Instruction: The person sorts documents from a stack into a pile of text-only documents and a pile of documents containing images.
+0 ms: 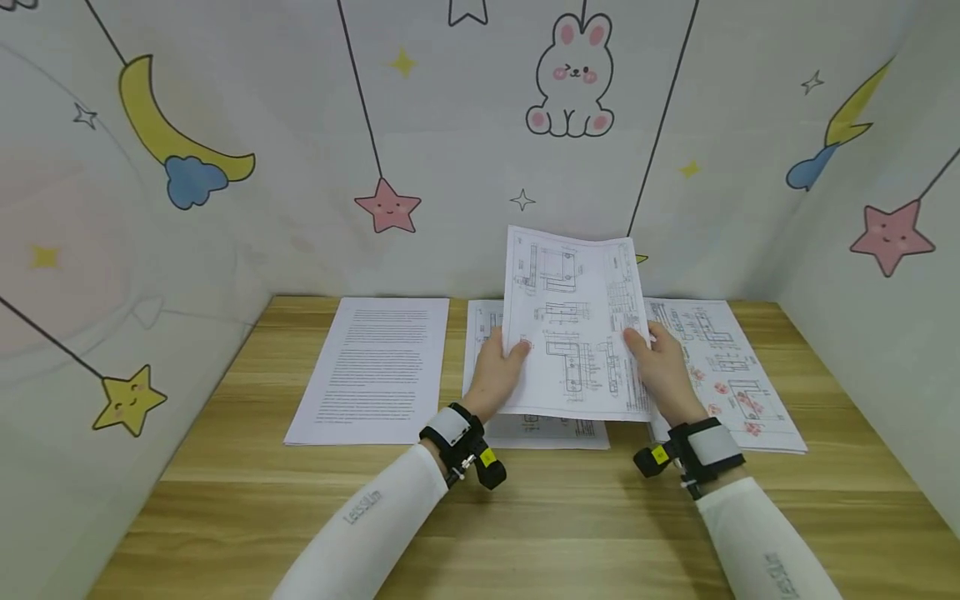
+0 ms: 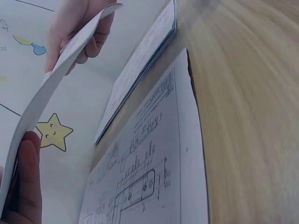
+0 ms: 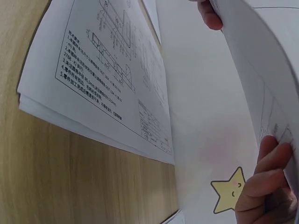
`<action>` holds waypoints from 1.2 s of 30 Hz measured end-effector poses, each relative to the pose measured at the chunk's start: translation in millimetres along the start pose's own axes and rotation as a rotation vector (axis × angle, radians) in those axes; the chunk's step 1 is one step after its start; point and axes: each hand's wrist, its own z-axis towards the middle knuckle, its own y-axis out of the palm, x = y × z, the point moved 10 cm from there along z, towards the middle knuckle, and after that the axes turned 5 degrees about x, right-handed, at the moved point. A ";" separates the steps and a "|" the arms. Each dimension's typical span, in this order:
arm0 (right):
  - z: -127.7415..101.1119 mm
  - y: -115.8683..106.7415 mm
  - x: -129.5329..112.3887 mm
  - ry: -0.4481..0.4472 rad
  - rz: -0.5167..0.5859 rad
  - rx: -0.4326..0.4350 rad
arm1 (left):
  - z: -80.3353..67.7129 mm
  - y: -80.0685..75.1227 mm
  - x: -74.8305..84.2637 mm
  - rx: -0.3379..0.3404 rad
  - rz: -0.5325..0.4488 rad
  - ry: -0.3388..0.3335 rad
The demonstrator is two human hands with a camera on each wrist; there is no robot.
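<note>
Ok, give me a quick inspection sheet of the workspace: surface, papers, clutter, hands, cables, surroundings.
Surface: wood-grain table, papers laid along its far part.
Papers: held drawing raised over the middle drawings; text pages to their left; red-marked drawings to their right.
Clutter: nothing seen.
Hands: left hand grips the held drawing's left edge, right hand its right edge.
Cables: nothing seen.
Surroundings: pale wall with cartoon prints.
</note>
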 end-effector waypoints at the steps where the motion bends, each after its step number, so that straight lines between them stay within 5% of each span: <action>1: -0.4 3.0 -1.4 -0.007 -0.015 -0.019 | 0.0 -3.9 -0.8 0.004 0.002 0.000; 15: -1.7 37.9 -7.4 -0.055 -0.157 -0.236 | -6.5 -38.5 -18.9 0.023 0.101 -0.075; 27: -1.1 53.6 9.9 -0.059 -0.257 -0.248 | -11.1 -41.0 -38.0 -0.049 0.251 -0.137; 36: 1.0 66.1 12.0 -0.118 -0.309 -0.255 | -10.4 -46.2 -45.4 -0.047 0.372 -0.118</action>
